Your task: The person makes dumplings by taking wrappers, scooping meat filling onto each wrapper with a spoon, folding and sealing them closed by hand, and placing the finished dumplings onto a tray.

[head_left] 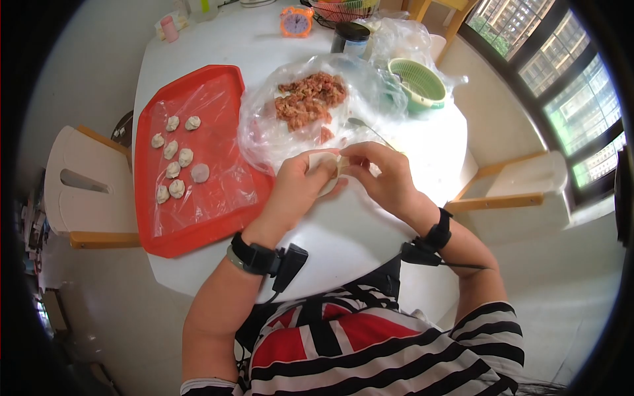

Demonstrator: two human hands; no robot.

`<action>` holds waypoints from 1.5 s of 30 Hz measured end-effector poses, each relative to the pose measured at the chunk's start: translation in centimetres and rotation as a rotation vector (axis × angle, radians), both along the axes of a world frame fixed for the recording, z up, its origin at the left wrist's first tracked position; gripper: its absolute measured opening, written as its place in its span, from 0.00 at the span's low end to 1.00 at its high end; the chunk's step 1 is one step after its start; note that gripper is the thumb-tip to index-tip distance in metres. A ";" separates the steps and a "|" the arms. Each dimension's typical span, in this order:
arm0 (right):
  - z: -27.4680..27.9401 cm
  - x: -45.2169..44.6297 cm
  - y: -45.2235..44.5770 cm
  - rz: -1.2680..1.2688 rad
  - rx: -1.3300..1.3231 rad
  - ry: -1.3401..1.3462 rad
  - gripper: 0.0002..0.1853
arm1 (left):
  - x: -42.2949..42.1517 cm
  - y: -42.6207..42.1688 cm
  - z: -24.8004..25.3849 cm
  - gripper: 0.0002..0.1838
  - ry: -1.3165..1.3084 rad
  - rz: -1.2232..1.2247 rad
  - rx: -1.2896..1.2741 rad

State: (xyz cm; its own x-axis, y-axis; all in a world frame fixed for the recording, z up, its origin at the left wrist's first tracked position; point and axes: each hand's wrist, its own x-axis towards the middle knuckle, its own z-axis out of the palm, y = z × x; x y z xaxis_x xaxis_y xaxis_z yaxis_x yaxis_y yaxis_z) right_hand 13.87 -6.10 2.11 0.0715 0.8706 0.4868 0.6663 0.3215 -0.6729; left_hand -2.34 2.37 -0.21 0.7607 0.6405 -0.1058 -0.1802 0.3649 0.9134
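My left hand (pixel 300 179) holds a round dough wrapper (pixel 323 162) with the thumb across it. At the wrapper's right edge, the fingertips of my right hand (pixel 378 170) pinch the dough. Beyond both hands lies ground meat filling (pixel 309 99) on a clear plastic bag (pixel 261 112), with a thin metal utensil (pixel 370 129) to its right. On the left, a red tray (pixel 153 221) lined with clear plastic bears several folded dumplings (pixel 185 156) and one flat, round dough piece (pixel 200 173).
A green basket (pixel 419 84), a dark-lidded jar (pixel 350 39) and an orange clock (pixel 296 22) stand toward the far side of the white table (pixel 317 264). Chairs flank it at left (pixel 86 185) and right (pixel 522 178). A pink bottle (pixel 169 29) is at the far left.
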 end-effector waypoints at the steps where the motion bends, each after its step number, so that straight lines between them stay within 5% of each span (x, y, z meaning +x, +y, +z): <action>1: 0.0 -0.1 0.0 0.006 -0.002 -0.019 0.15 | 0.0 -0.1 0.0 0.15 0.002 0.002 -0.002; 12: 0.6 -1.0 1.3 0.047 -0.026 -0.097 0.12 | 0.2 0.5 -1.7 0.19 0.205 0.028 0.458; 18: -0.7 -0.6 2.6 0.014 0.032 0.056 0.06 | -0.4 0.6 -0.2 0.25 -0.001 0.058 0.168; 20: -0.3 0.3 2.7 -0.099 -0.222 0.285 0.04 | -0.7 1.0 0.5 0.25 -0.032 -0.020 0.130; 25: -0.3 1.9 2.9 0.061 -0.234 0.725 0.05 | -1.4 0.8 3.0 0.25 -0.199 0.072 -0.132; 32: 1.3 1.8 2.5 0.083 -0.344 1.083 0.04 | -0.6 0.6 2.1 0.23 -0.270 0.071 -0.088; 40: 1.2 1.0 1.8 0.142 -0.375 0.918 0.06 | 0.1 0.3 0.4 0.15 -0.124 0.269 0.314; 45: 1.3 0.4 1.7 0.154 -0.357 0.830 0.08 | 0.0 0.1 0.4 0.11 -0.148 0.214 0.263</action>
